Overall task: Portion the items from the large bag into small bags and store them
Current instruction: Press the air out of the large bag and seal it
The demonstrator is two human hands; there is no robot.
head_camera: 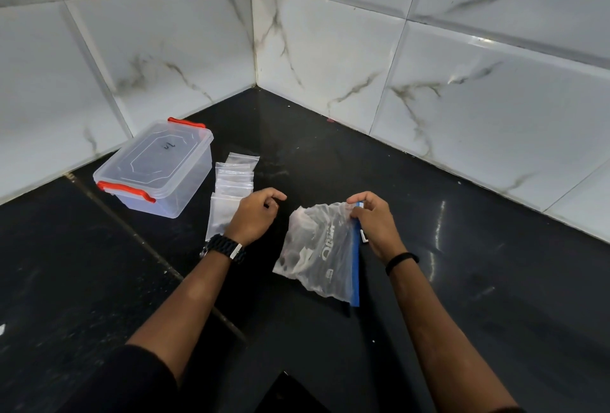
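While the right hand (373, 224) pinches the blue zipper edge of the large bag (317, 247) at centre frame, the left hand (255, 216) hovers just left of it, fingers loosely curled, holding nothing. The bag lies on the black table (462, 280). Small bags (231, 181) overlap in a row at centre left, beside a closed clear box (155, 168) with 2 red latches.
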